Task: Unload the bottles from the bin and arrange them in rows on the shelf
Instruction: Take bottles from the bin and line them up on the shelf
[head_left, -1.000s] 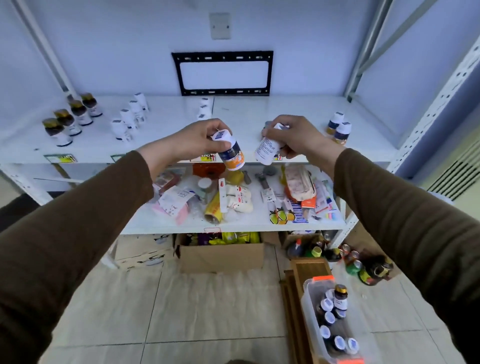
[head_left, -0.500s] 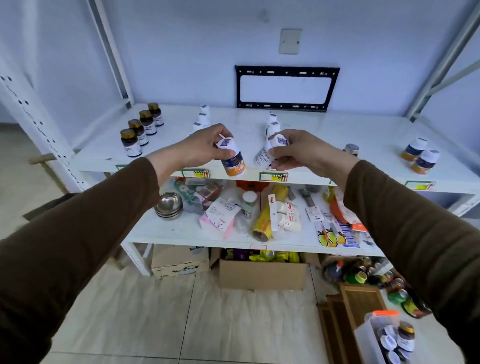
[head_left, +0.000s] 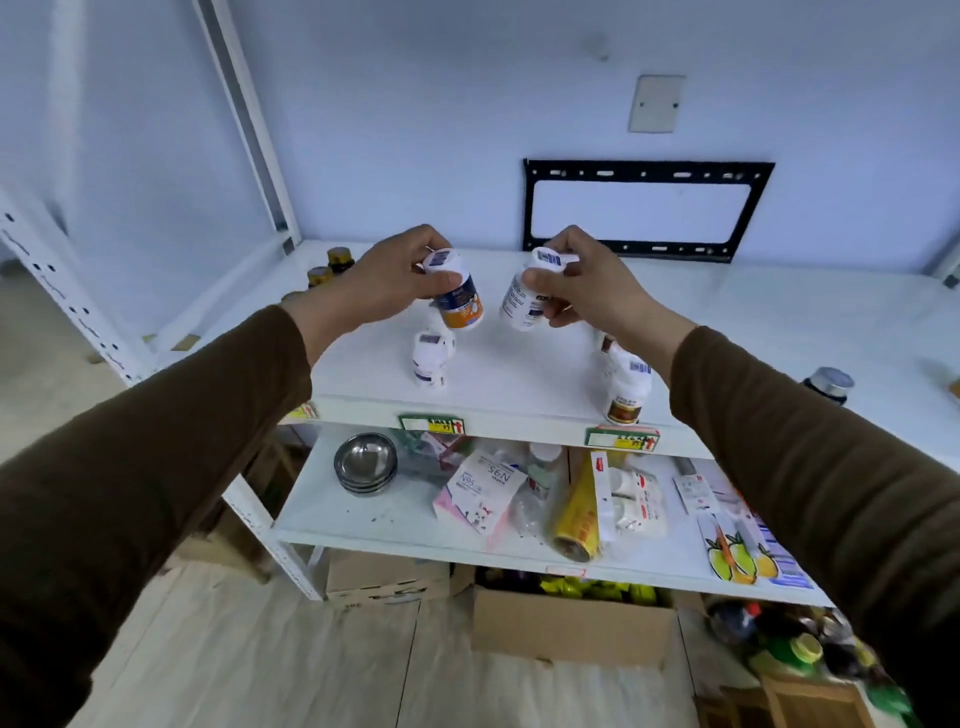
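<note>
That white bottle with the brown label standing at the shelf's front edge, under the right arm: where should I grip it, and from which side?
Likely by the white cap of the brown-label bottle, coming from above. It stands upright at the top shelf front edge, cap exposed. The right hand already holds a bottle, and that forearm hangs just over it.

White shelf with upright white bottles, dark jars
</note>
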